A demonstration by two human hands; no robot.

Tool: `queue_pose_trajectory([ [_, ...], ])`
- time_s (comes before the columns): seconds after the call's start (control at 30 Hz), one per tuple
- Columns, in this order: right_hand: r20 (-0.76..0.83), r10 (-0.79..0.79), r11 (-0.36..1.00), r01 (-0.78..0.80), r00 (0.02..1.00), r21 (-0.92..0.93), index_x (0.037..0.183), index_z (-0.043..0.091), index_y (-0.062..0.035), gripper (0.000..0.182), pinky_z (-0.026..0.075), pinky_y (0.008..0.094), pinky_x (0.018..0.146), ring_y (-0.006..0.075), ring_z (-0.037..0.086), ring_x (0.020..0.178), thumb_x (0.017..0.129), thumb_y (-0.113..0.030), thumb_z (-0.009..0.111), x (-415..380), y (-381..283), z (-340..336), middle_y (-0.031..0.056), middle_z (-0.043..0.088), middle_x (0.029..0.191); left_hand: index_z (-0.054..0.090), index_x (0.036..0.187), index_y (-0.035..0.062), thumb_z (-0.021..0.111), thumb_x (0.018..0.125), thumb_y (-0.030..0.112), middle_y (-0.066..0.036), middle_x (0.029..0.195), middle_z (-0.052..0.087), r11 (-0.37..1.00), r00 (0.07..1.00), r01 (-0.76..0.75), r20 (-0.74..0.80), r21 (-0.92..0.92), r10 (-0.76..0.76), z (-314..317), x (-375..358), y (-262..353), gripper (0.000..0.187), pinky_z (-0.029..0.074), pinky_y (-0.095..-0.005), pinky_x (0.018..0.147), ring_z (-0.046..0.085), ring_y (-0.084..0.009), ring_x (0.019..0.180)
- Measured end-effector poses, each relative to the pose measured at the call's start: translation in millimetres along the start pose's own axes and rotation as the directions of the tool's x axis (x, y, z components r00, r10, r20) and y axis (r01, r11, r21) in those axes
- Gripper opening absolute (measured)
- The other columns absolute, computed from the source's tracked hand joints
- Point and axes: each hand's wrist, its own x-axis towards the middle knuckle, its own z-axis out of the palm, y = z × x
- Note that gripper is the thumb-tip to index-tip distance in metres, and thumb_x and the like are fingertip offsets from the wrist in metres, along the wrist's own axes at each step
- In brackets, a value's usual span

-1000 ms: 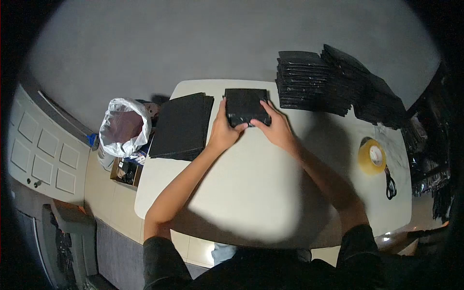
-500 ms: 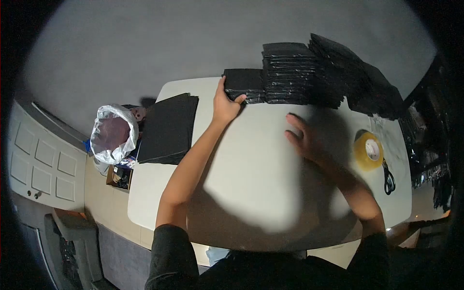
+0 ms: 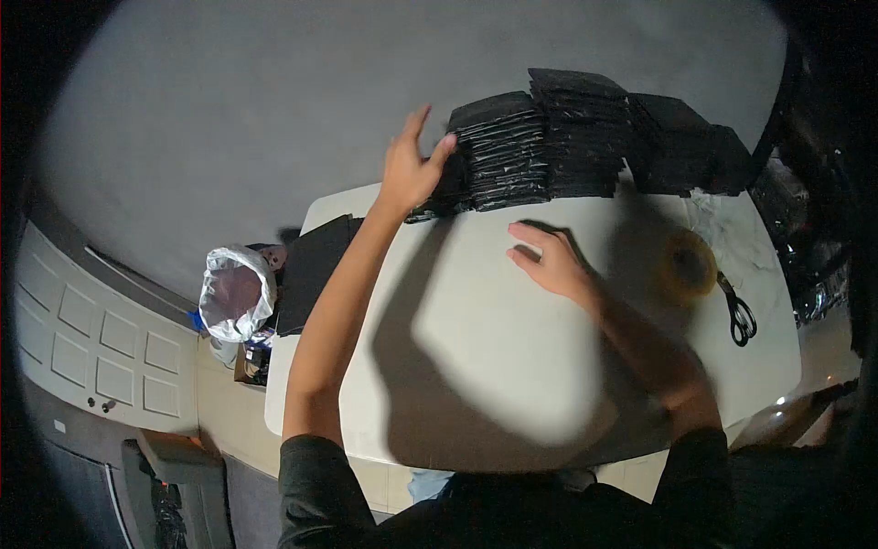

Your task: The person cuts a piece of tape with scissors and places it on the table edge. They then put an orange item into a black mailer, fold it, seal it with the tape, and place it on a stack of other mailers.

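Note:
My left hand (image 3: 413,169) is raised at the left end of a row of black stacks, fingers spread. Its thumb is up against the side of a tall stack of flat black packets (image 3: 501,156); whether it touches cannot be made out. Partly behind that hand sits a lower black stack (image 3: 448,197). Over the white table (image 3: 494,329), my right hand (image 3: 551,263) hovers or rests with its fingers apart and nothing in it. More black stacks (image 3: 583,137) continue to the right, some leaning.
A roll of clear yellowish tape (image 3: 688,267) and black-handled scissors (image 3: 739,316) lie on the right side. Black flat sheets (image 3: 315,274) are piled at the left edge. Beside the table there stands a bin with a silvery-white liner (image 3: 212,297).
My left hand has let go of the low left stack and lifted to the taller stack's side. My right hand has shifted slightly left. The whole view has tilted.

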Motion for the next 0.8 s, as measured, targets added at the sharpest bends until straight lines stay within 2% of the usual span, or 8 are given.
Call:
queue_pose_trajectory([
  [0.17,0.057,0.097,0.974,-0.107,0.994,0.198,0.133,0.061,0.0077,0.041,0.053,0.0354,0.104,0.0246,0.068,0.122,0.097,-0.01,0.069,2,11,-3,0.0199,0.07,0.13,0.055,0.149,0.01,0.062,0.101,0.043,-0.025,0.14,0.062,0.876,0.954,-0.301,0.119,0.378,0.276,40,48,18,0.058,0.039,-0.05,0.115,0.066,-0.0431,0.118],
  [0.23,0.021,0.091,0.952,-0.093,0.996,0.293,0.134,0.061,0.006,0.043,0.055,0.0352,0.101,0.0247,0.07,0.118,0.095,-0.011,0.07,3,22,4,0.0196,0.071,0.127,0.066,0.138,0.012,0.064,0.101,0.039,-0.025,0.118,0.071,0.891,0.941,-0.274,0.293,0.363,0.17,50,51,29,0.046,0.05,-0.0492,0.101,0.071,-0.0443,0.099],
  [0.33,0.006,0.077,0.921,-0.074,0.997,0.382,0.135,0.061,0.0043,0.045,0.057,0.0347,0.097,0.0251,0.072,0.115,0.094,-0.011,0.071,3,34,8,0.0191,0.073,0.124,0.075,0.124,0.0122,0.066,0.099,0.032,-0.023,0.098,0.073,0.918,0.968,-0.207,0.209,0.338,0.142,52,52,32,0.033,0.056,-0.0483,0.087,0.07,-0.0445,0.093],
  [0.5,0.095,0.138,0.89,-0.165,0.986,0.426,0.14,0.055,0.0057,0.045,0.053,0.0337,0.103,0.0244,0.067,0.123,0.096,-0.001,0.065,6,32,1,0.0196,0.07,0.13,0.075,0.124,0.0132,0.068,0.089,0.011,-0.017,0.105,0.075,0.917,0.967,-0.175,0.24,0.358,0.091,40,46,33,0.036,0.051,-0.0567,0.1,0.072,-0.0371,0.098],
  [0.6,0.105,0.185,0.852,-0.213,0.977,0.477,0.14,0.056,0.0035,0.045,0.053,0.038,0.104,0.0231,0.067,0.122,0.102,-0.02,0.06,10,43,-6,0.0193,0.07,0.129,0.072,0.124,0.0103,0.069,0.085,0.007,-0.016,0.113,0.075,0.841,0.933,-0.359,0.138,0.405,0.332,30,18,38,0.039,0.05,-0.0579,0.104,0.072,-0.0359,0.104],
  [0.67,0.304,0.33,0.3,-0.405,0.894,0.864,0.139,0.058,0.0002,0.057,0.053,0.0419,0.103,0.0231,0.066,0.123,0.105,-0.045,0.049,13,44,-16,0.0187,0.07,0.129,0.07,0.13,0.0099,0.071,0.085,0.005,-0.014,0.118,0.075,0.753,0.832,-0.544,0.12,0.37,0.541,19,-17,52,0.046,0.045,-0.0565,0.112,0.07,-0.0351,0.116],
  [0.77,0.2,0.577,0.205,-0.377,0.792,0.903,0.136,0.061,0.0014,0.069,0.054,0.039,0.098,0.029,0.066,0.122,0.104,-0.057,0.04,24,64,-3,0.0193,0.067,0.133,0.065,0.132,0.0048,0.07,0.08,0.003,-0.015,0.131,0.07,0.678,0.775,-0.632,0.3,0.375,0.557,16,-100,60,0.052,0.049,-0.0544,0.109,0.067,-0.0356,0.122],
  [0.8,0.119,0.52,0.419,-0.374,0.846,0.827,0.137,0.06,0.002,0.068,0.051,0.0377,0.099,0.0266,0.066,0.12,0.103,-0.055,0.045,23,71,-7,0.0179,0.067,0.134,0.065,0.129,0.0039,0.072,0.083,0.009,-0.016,0.128,0.071,0.61,0.738,-0.674,0.38,0.416,0.557,20,-128,60,0.047,0.055,-0.0505,0.102,0.07,-0.0346,0.118],
])
